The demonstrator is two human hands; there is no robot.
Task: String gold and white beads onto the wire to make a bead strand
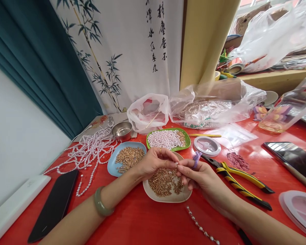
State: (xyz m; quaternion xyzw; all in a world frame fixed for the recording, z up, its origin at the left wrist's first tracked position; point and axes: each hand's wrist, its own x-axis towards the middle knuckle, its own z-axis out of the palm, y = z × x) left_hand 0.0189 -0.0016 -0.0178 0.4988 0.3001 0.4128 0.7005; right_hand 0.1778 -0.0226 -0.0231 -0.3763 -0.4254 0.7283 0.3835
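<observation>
My left hand (161,162) is closed in a pinch on a tiny whitish bead (177,164) over the cream plate (153,197). Fingertip to fingertip with it, my right hand (197,173) pinches a thin thread, and purple yarn is wrapped on one finger. From below the right hand the thread runs down to a strung row of pearl and small metallic beads (199,227) hanging over the red table. Loose gold beads (161,183) fill much of the cream plate under both hands. My fingers partly hide the bead and the thread's end.
Behind the hands stand a blue plate of gold beads (129,158) and a green tray of pearl beads (165,139). Pearl strands (91,146) lie left. Yellow-black pliers (241,180), a thread spool (207,145) and a phone (293,158) are right. A dark phone (53,206) lies left.
</observation>
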